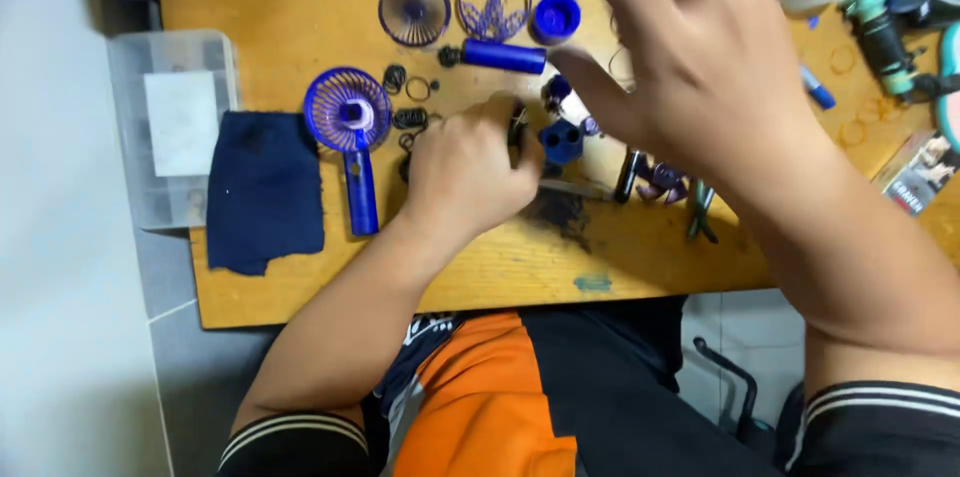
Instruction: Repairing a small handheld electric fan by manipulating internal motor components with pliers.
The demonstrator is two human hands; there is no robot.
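From the head view, the left hand is curled tight around a small dark part on the wooden bench, just beside a blue plastic housing. The right hand hovers above, fingers spread, holding nothing. This looks like mid-assembly; seating the part would want a steadying grip. Nearby lie a glossy blue handheld fan, wire-like grilles, and a soft navy cloth.

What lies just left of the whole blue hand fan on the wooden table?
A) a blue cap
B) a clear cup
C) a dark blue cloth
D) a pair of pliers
C: the dark blue cloth lies flat right beside the fan, on its left, between it and a clear plastic box.
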